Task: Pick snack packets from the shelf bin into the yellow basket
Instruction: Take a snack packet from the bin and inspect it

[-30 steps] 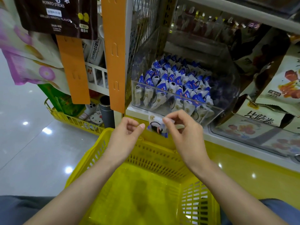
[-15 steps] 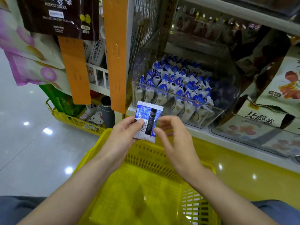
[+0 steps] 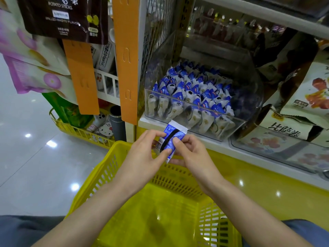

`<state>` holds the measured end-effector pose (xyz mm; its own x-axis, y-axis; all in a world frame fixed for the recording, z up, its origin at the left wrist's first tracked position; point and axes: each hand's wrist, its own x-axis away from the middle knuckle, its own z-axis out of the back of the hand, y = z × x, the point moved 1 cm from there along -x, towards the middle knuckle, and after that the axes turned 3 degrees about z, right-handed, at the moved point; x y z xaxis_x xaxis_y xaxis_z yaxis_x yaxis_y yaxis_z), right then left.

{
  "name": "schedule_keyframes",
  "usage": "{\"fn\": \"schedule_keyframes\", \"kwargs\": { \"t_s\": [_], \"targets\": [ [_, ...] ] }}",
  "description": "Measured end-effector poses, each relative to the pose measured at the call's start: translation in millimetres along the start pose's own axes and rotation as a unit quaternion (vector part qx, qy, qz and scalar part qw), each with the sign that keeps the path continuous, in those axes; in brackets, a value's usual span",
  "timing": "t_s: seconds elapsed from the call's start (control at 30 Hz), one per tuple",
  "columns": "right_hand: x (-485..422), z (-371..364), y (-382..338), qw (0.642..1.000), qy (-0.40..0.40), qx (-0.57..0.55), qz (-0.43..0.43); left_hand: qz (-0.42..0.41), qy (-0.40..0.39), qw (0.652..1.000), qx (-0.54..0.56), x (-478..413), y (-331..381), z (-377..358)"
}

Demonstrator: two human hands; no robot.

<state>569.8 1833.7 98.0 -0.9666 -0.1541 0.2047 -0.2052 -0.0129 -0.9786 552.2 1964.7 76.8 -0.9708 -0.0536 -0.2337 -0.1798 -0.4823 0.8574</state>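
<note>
A small blue and white snack packet (image 3: 172, 138) shows its printed back, held above the far rim of the yellow basket (image 3: 114, 168). My left hand (image 3: 142, 154) pinches its left edge and my right hand (image 3: 190, 154) pinches its right side with thumb on top. Behind them a clear shelf bin (image 3: 249, 97) holds several more blue and white packets (image 3: 192, 97). The basket's inside looks bare of packets.
Orange hanging strips (image 3: 126, 59) and bags of potato sticks (image 3: 65, 16) hang at the left. A second yellow basket (image 3: 78, 131) with goods stands on the shiny floor. Bags of snacks (image 3: 292, 125) fill the bin to the right.
The packet was turned over from its front to its barcode side, and it has tilted to the right. Both hands now pinch it close together, slightly lower over the basket rim.
</note>
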Motion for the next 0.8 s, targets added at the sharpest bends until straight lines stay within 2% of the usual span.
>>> {"fn": "schedule_keyframes", "kwargs": {
  "t_s": [0.13, 0.23, 0.33, 0.5, 0.8],
  "targets": [
    [-1, 1, 0, 0.999, 0.004, 0.006, 0.039, 0.017, -0.051, 0.994, 0.097, 2, 5, 0],
    [-2, 3, 1, 0.998, 0.003, 0.026, 0.063, 0.036, -0.052, 0.991, 0.114, 1, 4, 0],
    [-1, 2, 5, 0.994, -0.003, 0.063, 0.084, 0.041, -0.048, 0.996, 0.066, 1, 0, 1],
    [2, 0, 10, 0.984, -0.03, 0.12, 0.13, 0.001, -0.019, 0.999, -0.038, 3, -2, 3],
    [4, -4, 16, 0.96, -0.067, 0.204, 0.177, -0.036, 0.02, 0.993, -0.11, 0, -4, 7]
  ]
}}
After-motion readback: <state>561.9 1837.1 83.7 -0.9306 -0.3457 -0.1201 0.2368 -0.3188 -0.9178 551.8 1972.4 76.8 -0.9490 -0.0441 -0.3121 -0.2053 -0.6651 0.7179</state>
